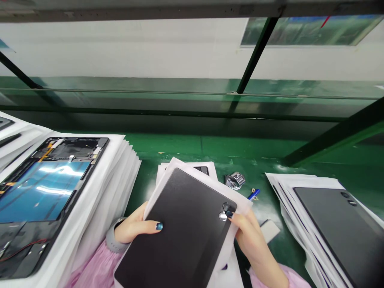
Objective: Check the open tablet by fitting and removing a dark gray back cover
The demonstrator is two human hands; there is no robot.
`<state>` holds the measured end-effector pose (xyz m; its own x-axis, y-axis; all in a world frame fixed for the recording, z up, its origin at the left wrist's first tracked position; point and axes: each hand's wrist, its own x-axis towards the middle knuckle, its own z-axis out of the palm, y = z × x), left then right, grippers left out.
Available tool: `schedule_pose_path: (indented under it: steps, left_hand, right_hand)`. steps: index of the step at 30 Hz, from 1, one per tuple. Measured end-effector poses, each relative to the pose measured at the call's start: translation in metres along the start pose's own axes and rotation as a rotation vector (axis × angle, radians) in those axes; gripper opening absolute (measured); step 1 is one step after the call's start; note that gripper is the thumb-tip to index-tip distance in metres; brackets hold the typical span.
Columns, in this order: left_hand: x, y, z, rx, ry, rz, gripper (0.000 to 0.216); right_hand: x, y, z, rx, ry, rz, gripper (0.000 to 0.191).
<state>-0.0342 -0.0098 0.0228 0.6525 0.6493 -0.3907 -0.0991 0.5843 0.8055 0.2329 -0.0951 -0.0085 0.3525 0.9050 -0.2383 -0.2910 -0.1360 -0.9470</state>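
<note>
— Two hands were on that dark tablet back (180, 232), weren't they?

— Yes. The left hand (135, 229) gripped its left edge, thumb laid flat across the dark face, the other fingers hidden underneath. The right hand (250, 238) clasped the right edge, with one fingertip (229, 214) resting just beside the two small camera lenses (224, 212).

— And where was the tablet back itself?

— Between both hands, tilted, its matt side up, lying on a white foam sheet (237, 198) that stuck out beyond its upper edge.

— What lay beyond the hands?

— Just past the right hand, a small metal tally counter (235, 180) and a blue pen (253, 194) sat on the green bench (180, 148). More white sheets (192, 165) showed behind the held one.

— And off to the sides?

— Left of the left hand stood a tall stack of white sheets (99, 200), topped by an opened tablet (42, 196) with its blue panel and wiring showing. Right of the right hand was a second, lower stack (288, 200), a dark back cover (339, 228) lying on top, lenses upward.

— The sleeves?

— Pink (93, 268), with a grey wristband (110, 240) on the left wrist.
</note>
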Motion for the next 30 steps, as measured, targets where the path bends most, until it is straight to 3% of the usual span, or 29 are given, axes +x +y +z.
schedule_pose_path:
  steps: [3, 7, 9, 10, 13, 15, 18, 21, 25, 27, 30]
  left_hand:
    - [0.002, 0.001, 0.003, -0.061, 0.048, -0.003, 0.056]
    - [0.012, -0.001, 0.003, -0.176, 0.208, 0.073, 0.057]
    - [0.018, -0.003, 0.001, -0.245, 0.260, 0.102, 0.055]
    - [0.021, -0.003, 0.000, -0.283, 0.267, 0.106, 0.055]
    - [0.026, -0.004, -0.003, -0.379, 0.264, 0.100, 0.055]
    - [0.027, -0.004, -0.003, -0.386, 0.273, 0.125, 0.051]
    - [0.027, -0.005, 0.000, -0.341, 0.276, 0.200, 0.048]
    - [0.027, -0.007, 0.004, -0.334, 0.240, 0.233, 0.049]
    - [0.029, -0.009, 0.011, -0.376, 0.157, 0.257, 0.044]
    - [0.031, -0.012, 0.013, -0.400, 0.092, 0.262, 0.043]
    - [0.033, -0.018, 0.013, -0.444, -0.005, 0.245, 0.041]
  right_hand:
    - [0.002, -0.009, 0.009, -0.097, 0.007, -0.130, 0.026]
    - [-0.003, -0.020, 0.018, -0.323, 0.229, -0.540, 0.024]
    - [-0.005, -0.021, 0.019, -0.477, 0.154, -0.617, 0.012]
    - [-0.006, -0.020, 0.019, -0.559, 0.028, -0.602, 0.002]
    - [-0.003, -0.016, 0.018, -0.724, -0.337, -0.463, 0.033]
    - [0.001, -0.015, 0.017, -0.717, -0.426, -0.356, 0.047]
    - [0.002, -0.020, 0.014, -0.537, -0.456, -0.127, 0.047]
    - [-0.005, -0.030, 0.014, -0.224, -0.363, 0.038, 0.027]
    - [-0.018, -0.030, 0.025, 0.037, -0.311, 0.040, 0.047]
    - [-0.020, -0.022, 0.031, 0.064, -0.319, 0.035, 0.053]
    - [-0.018, -0.006, 0.027, 0.026, -0.224, -0.039, 0.058]
